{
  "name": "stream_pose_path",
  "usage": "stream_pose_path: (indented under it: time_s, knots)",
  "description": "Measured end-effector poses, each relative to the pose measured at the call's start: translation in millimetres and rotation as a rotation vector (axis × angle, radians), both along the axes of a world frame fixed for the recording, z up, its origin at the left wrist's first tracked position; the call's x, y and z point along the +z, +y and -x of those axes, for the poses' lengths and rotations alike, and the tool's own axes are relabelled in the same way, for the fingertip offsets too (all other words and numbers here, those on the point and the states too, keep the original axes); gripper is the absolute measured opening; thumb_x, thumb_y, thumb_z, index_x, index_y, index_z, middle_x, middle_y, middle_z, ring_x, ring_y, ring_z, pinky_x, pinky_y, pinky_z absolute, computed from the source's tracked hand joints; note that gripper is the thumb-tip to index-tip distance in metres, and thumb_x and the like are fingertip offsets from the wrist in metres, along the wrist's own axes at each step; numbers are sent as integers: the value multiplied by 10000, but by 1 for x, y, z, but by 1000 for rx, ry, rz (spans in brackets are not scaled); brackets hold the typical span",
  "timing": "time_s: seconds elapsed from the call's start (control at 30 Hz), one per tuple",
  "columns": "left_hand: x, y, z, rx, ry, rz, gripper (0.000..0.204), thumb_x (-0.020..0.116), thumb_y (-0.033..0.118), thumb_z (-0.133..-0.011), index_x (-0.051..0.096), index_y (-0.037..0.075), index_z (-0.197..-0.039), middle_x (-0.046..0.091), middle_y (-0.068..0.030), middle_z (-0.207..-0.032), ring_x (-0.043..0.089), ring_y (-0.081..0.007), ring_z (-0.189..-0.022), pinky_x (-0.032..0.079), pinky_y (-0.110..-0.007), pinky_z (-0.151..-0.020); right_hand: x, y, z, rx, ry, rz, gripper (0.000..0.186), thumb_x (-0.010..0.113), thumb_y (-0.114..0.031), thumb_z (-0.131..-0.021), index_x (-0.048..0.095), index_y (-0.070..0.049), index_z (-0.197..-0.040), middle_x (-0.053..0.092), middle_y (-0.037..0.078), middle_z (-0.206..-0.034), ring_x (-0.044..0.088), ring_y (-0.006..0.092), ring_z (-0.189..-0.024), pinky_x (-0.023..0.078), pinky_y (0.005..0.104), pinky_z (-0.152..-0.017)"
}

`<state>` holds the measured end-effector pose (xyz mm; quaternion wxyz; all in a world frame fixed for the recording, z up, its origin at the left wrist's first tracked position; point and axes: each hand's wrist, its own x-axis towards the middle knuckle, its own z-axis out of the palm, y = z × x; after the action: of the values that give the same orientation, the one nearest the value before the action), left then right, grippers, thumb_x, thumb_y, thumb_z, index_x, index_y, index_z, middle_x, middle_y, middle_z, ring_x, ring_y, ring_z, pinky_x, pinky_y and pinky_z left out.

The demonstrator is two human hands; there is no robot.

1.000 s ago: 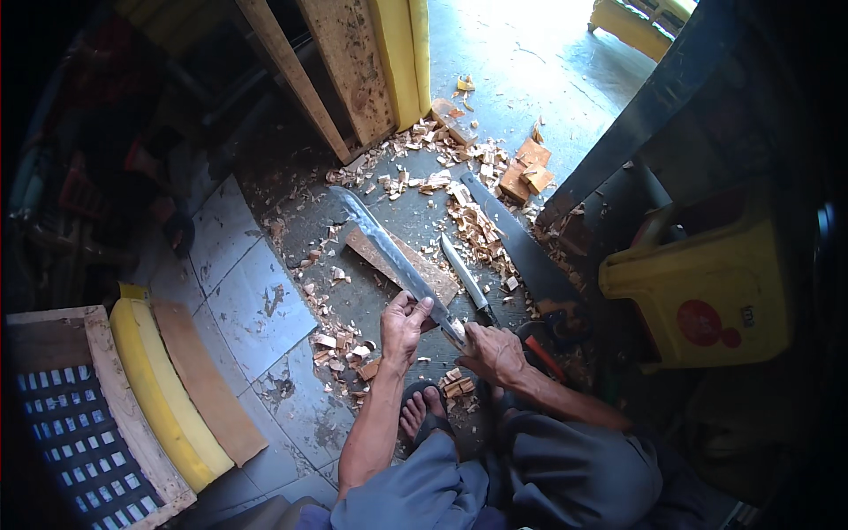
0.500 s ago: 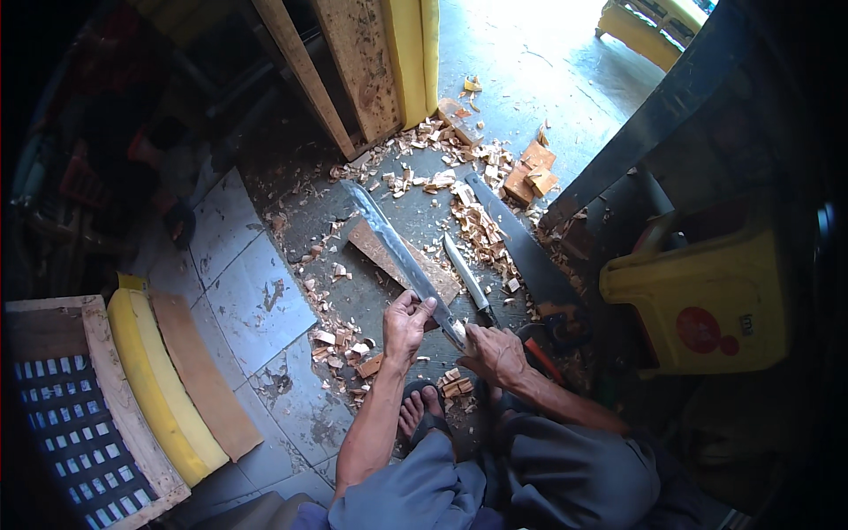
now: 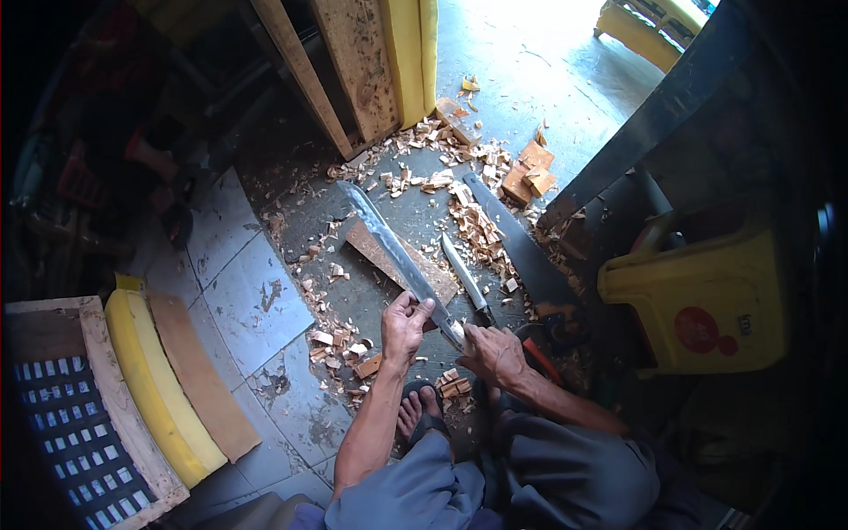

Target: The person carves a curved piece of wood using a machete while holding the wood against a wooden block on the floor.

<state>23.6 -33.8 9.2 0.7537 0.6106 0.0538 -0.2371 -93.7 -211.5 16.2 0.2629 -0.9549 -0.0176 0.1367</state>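
Note:
A long machete (image 3: 386, 238) slants across the middle, its tip pointing to the far left. My left hand (image 3: 405, 325) pinches its blade near the base, thumb on top. At the near end my right hand (image 3: 495, 353) is closed round the pale handle part, which the fingers mostly hide. Beneath the blade lies a flat brown board (image 3: 373, 250) on the dark floor. To its right rests a smaller knife (image 3: 462, 270) with a pale blade or sheath, its dark end close to my right hand. Farther right lies a handsaw (image 3: 515, 240), its handle in shadow.
Wood shavings (image 3: 481, 225) and wood blocks (image 3: 530, 172) litter the floor. A yellow plastic stool (image 3: 698, 309) lies at the right. At the left are a webbed wooden frame (image 3: 115, 389) and yellow foam padding (image 3: 155, 380). My sandalled foot (image 3: 420, 411) is just below my hands.
Both hands keep the same hold on the machete. The whole view has shifted very slightly; nothing else visibly differs.

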Motion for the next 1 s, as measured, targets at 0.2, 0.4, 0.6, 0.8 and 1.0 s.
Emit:
stream_pose_path:
  time_s: [0.2,0.4,0.6,0.8,1.0]
  knots:
    - [-3,1,1,1,4,10,75,692,79,-970,660,19,-1001,715,-27,-903,637,-69,-804,511,-234,-772,1,1,1,-7,-12,-3,631,795,-385,-798,537,-96,-1296,688,113,-1104,657,309,-1020,484,452,-849]
    - [-3,1,2,0,6,7,76,689,82,-972,657,16,-991,713,-27,-881,625,-62,-775,500,-227,-748,1,2,2,-11,-31,4,624,794,-381,-800,533,-99,-1293,689,111,-1097,657,305,-1011,484,451,-847]
    - [-8,-1,3,12,-10,-15,102,700,111,-970,664,15,-978,699,-21,-840,605,-58,-742,505,-230,-700,4,0,3,3,-45,4,621,788,-377,-808,529,-88,-1293,684,108,-1104,655,297,-1012,482,449,-849]
    - [-8,-4,3,9,-14,-10,118,706,130,-969,668,19,-962,690,-15,-826,593,-57,-727,503,-231,-672,3,-2,5,-14,-67,3,578,785,-373,-814,534,-100,-1258,680,99,-1065,653,292,-999,475,449,-835]
    - [-2,-6,4,11,16,-8,79,696,95,-971,662,24,-967,702,-13,-855,608,-55,-755,498,-224,-723,6,-3,4,-13,-21,3,563,789,-388,-809,536,-111,-1228,679,92,-1063,651,282,-1029,474,442,-851]
